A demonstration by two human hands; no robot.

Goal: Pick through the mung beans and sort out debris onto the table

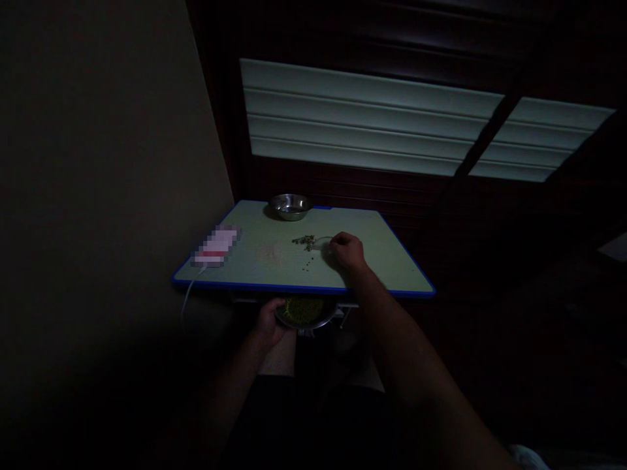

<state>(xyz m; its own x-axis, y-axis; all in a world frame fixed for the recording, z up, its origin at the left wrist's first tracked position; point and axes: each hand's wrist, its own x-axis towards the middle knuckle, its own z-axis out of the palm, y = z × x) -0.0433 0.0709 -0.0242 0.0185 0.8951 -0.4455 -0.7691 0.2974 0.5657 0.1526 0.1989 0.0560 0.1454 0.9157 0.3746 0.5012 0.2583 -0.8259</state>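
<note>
Below the table's front edge, my left hand [271, 321] grips the left rim of a metal bowl [318, 324], thumb on top. Small green grains, like mung beans [304, 310], fill much of it. Over the table my right hand [349, 250] is closed on a pale, see-through piece [323, 240] whose exact kind I cannot make out. Its left end meets a small heap of greenish-brown grains [306, 243]. A few loose grains lie in front of that heap. Left of it is a thin patch of pale grains [270, 253].
The light green table [382, 261] has a blue edge. A second metal bowl [290, 207] stands at its back. A blurred-out device [215, 247] with a white cable [187, 297] lies at the left. A wall is on the left, dark wooden panels behind. The room is dim.
</note>
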